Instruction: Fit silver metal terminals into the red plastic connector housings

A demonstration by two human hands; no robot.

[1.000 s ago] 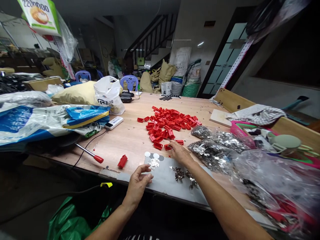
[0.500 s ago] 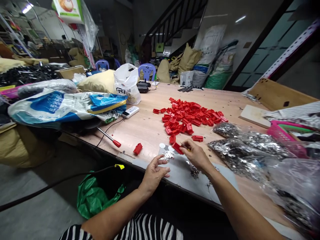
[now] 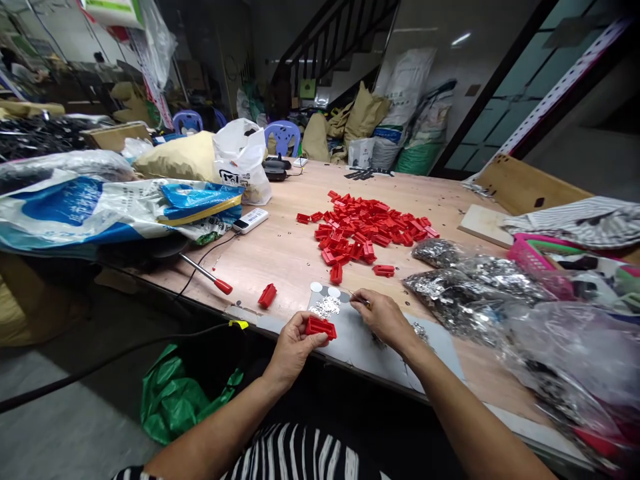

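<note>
My left hand (image 3: 293,347) grips a red plastic housing (image 3: 321,328), its hollow side facing up, over the near edge of the table. My right hand (image 3: 385,319) is closed around a thin pointed tool (image 3: 359,297), mostly hidden by the fingers; I cannot make out its exact kind. Between the hands, small shiny metal pieces (image 3: 326,307) lie heaped on a grey sheet (image 3: 350,340). White discs (image 3: 334,292) sit at the sheet's far edge. More small metal parts (image 3: 420,330) lie beside my right wrist.
A large pile of red housings (image 3: 370,223) spreads over the table beyond my hands. Single ones (image 3: 267,295) lie apart. Clear bags of metal parts (image 3: 460,293) stand at the right. A red-tipped lever (image 3: 223,287) juts out at the left near a white device (image 3: 251,220).
The red housing has passed from my right hand into my left, which was open before. My right hand keeps the thin tool. The view has shifted slightly right.
</note>
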